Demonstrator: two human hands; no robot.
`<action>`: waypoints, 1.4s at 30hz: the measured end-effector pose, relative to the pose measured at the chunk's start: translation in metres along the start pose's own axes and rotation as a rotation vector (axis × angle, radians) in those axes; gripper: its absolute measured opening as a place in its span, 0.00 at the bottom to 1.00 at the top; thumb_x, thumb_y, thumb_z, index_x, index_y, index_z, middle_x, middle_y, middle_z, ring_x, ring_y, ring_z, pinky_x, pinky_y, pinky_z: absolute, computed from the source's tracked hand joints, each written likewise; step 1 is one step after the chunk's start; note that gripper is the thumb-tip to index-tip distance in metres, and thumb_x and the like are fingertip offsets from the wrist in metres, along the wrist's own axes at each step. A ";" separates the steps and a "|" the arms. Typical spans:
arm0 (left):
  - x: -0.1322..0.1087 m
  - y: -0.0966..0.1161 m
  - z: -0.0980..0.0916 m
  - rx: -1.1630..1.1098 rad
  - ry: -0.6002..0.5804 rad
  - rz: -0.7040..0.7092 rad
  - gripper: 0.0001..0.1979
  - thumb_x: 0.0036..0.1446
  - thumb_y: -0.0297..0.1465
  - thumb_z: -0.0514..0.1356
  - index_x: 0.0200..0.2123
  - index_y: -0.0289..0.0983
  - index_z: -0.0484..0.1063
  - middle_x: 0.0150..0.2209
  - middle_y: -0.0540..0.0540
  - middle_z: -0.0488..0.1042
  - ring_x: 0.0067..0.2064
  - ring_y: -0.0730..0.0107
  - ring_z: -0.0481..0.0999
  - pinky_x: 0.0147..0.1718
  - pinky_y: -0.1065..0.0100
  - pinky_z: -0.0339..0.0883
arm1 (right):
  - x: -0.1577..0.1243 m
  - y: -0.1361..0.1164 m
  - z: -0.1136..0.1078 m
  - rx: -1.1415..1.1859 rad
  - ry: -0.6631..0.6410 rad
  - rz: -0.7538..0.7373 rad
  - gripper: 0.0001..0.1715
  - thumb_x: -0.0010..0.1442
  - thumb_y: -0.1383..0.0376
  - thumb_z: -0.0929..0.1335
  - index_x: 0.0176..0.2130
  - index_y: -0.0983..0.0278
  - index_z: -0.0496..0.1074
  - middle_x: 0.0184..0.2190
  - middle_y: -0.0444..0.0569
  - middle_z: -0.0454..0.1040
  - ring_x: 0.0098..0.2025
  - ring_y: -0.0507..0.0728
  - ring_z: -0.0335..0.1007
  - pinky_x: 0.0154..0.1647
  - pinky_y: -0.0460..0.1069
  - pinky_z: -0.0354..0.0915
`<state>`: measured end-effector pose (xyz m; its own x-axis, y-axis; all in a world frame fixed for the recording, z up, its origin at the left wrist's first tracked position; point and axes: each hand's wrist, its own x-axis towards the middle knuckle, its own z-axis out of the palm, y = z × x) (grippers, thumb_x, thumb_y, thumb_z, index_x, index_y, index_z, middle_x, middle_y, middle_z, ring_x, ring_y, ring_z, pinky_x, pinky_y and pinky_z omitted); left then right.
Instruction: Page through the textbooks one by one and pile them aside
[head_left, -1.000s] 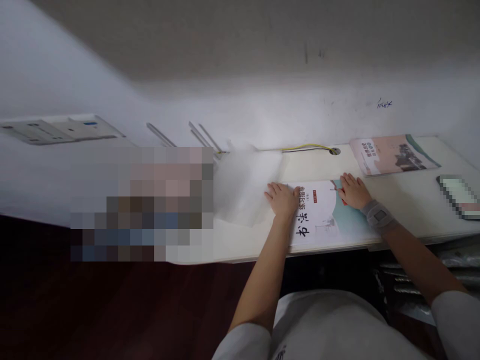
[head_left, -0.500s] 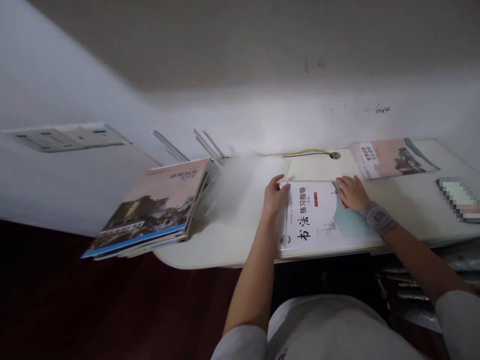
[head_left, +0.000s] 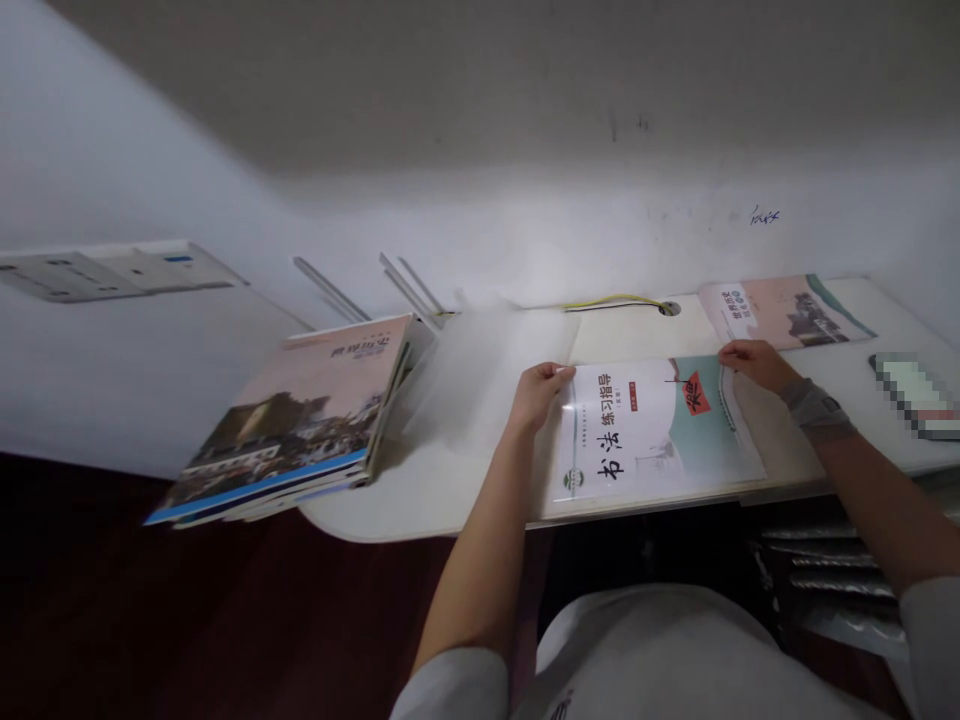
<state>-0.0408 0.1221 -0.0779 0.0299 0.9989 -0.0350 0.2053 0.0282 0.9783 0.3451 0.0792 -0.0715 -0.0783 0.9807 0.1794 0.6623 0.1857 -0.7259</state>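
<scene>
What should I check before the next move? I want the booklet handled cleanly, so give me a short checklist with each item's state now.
1. Left hand grips the calligraphy booklet at its left edge: ok.
2. Right hand is on the booklet's top right corner: ok.
3. Booklet lies flat on the desk: ok.
4. Stack of textbooks sits wholly on the desk: not ok, it overhangs the edge.
5. Clear plastic sheet under the booklet: cannot tell.

L hand (head_left: pixel 537 392) fingers curled, pinching, R hand (head_left: pixel 754 361) fingers bent, gripping, both forearms stretched fwd, grey band on R wrist
</scene>
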 end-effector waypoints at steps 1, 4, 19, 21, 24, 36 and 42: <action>0.002 -0.001 0.001 0.018 0.005 -0.011 0.16 0.43 0.43 0.64 0.24 0.34 0.71 0.18 0.53 0.66 0.21 0.78 0.61 0.22 0.73 0.56 | 0.000 0.002 0.000 0.059 0.028 0.064 0.25 0.52 0.47 0.65 0.32 0.65 0.74 0.25 0.48 0.75 0.27 0.55 0.68 0.31 0.51 0.67; 0.006 0.000 0.005 0.102 0.046 -0.032 0.14 0.45 0.41 0.62 0.25 0.35 0.71 0.18 0.52 0.66 0.21 0.75 0.62 0.22 0.71 0.55 | 0.005 0.003 0.008 0.015 0.106 0.196 0.26 0.53 0.46 0.64 0.30 0.66 0.73 0.22 0.47 0.73 0.25 0.54 0.66 0.26 0.49 0.65; -0.004 0.012 0.049 1.228 0.055 0.384 0.19 0.61 0.28 0.49 0.54 0.34 0.68 0.60 0.37 0.63 0.60 0.53 0.61 0.55 0.55 0.60 | 0.009 -0.034 0.055 -0.886 0.092 -0.140 0.17 0.63 0.67 0.59 0.43 0.68 0.74 0.47 0.63 0.73 0.49 0.65 0.67 0.44 0.56 0.63; -0.008 0.012 0.066 1.219 -0.131 0.500 0.21 0.64 0.30 0.45 0.58 0.36 0.63 0.63 0.40 0.61 0.64 0.56 0.56 0.59 0.53 0.54 | 0.013 -0.043 0.071 -0.804 -0.049 -0.316 0.19 0.64 0.66 0.58 0.48 0.66 0.73 0.53 0.60 0.71 0.55 0.64 0.64 0.53 0.58 0.61; -0.015 0.009 0.086 1.196 -0.331 0.554 0.25 0.66 0.37 0.41 0.63 0.38 0.56 0.65 0.44 0.57 0.66 0.55 0.52 0.61 0.47 0.49 | 0.015 -0.051 0.092 -0.680 -0.180 -0.438 0.23 0.67 0.62 0.56 0.56 0.64 0.67 0.58 0.56 0.67 0.60 0.61 0.60 0.59 0.60 0.56; -0.018 -0.002 0.050 1.216 -0.246 0.449 0.26 0.66 0.42 0.42 0.63 0.40 0.57 0.65 0.43 0.58 0.64 0.54 0.56 0.60 0.49 0.48 | -0.009 -0.022 0.059 -0.604 -0.074 -0.324 0.28 0.64 0.58 0.59 0.57 0.72 0.65 0.60 0.65 0.62 0.62 0.66 0.57 0.60 0.61 0.56; 0.002 0.008 0.063 1.062 -0.169 0.430 0.16 0.64 0.35 0.49 0.42 0.37 0.75 0.46 0.39 0.73 0.50 0.57 0.69 0.50 0.58 0.62 | -0.096 -0.070 0.039 -0.136 -0.035 0.002 0.21 0.63 0.52 0.59 0.32 0.61 0.72 0.29 0.51 0.76 0.31 0.58 0.73 0.35 0.54 0.70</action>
<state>0.0226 0.1220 -0.0831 0.4105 0.8988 0.1538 0.8626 -0.4375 0.2542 0.2773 -0.0259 -0.0636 -0.1013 0.9831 0.1526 0.7573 0.1757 -0.6290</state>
